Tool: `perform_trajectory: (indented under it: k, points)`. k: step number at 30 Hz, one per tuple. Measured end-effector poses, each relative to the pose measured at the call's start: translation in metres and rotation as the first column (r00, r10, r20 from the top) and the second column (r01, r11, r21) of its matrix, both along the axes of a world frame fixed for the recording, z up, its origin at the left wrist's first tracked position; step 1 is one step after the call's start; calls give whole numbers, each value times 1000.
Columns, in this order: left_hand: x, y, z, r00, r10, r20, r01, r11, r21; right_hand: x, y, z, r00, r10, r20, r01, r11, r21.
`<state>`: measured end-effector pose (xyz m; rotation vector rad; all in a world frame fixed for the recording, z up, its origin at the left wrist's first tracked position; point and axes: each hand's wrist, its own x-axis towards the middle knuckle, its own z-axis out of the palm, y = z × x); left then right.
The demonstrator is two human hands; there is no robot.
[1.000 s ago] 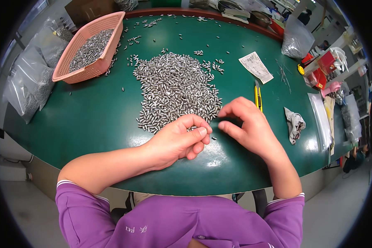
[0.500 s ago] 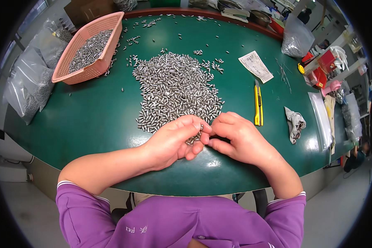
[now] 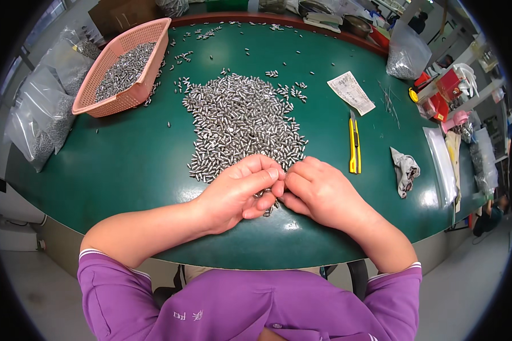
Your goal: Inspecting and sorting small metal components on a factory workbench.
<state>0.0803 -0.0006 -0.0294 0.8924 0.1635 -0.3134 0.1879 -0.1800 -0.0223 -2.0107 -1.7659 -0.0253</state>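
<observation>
A broad heap of small, shiny metal parts (image 3: 242, 122), bullet-shaped with a band round them, lies on the green tabletop (image 3: 136, 165). At the heap's near edge my left hand (image 3: 233, 190) is curled, thumb against forefinger, with a few of these parts showing between its bent fingers. My right hand (image 3: 327, 190) is closed in a pinch, its fingertips meeting those of the left. Whatever sits between the fingertips is hidden. Just below the hands, a few loose metal parts (image 3: 272, 210) show on the table.
A pink basket (image 3: 111, 108) holding more parts stands far left, beside filled plastic bags (image 3: 34, 122). To the right lie a yellow utility knife (image 3: 355, 145), a paper slip (image 3: 351, 92), thin wires (image 3: 389, 102) and a stained cloth (image 3: 405, 170). Another bag (image 3: 408, 54) stands far right.
My hands have drawn closer, and the right has shifted slightly left. My left fingers have curled further, covering most of the parts in them. Loose parts now show below the hands.
</observation>
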Motion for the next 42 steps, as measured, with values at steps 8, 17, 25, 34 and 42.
perform_trajectory:
  k: [8, 17, 25, 34, 42]
  points:
    - [-1, 0, 4, 1000, 0, -22, 1, 1000, 21, 4, 1, -2, 973, 83, 213, -89, 996, 18]
    - [-1, 0, 0, 1000, -26, -6, 26, 999, 28, 7, 0, 9, 996, -54, 77, 33, 969, 243]
    - [-3, -2, 1, 997, -73, 20, 70, 989, 127, 4, 1, 10, 997, -66, 41, 49, 945, 324]
    - [-2, -3, 0, 997, -81, 14, 80, 994, 72, 24, -1, -19, 944, -326, -55, 330, 938, 106]
    - [-9, -9, 1, 959, -281, -42, 284, 956, 78, 17, 5, -15, 970, -127, -207, 130, 992, 2]
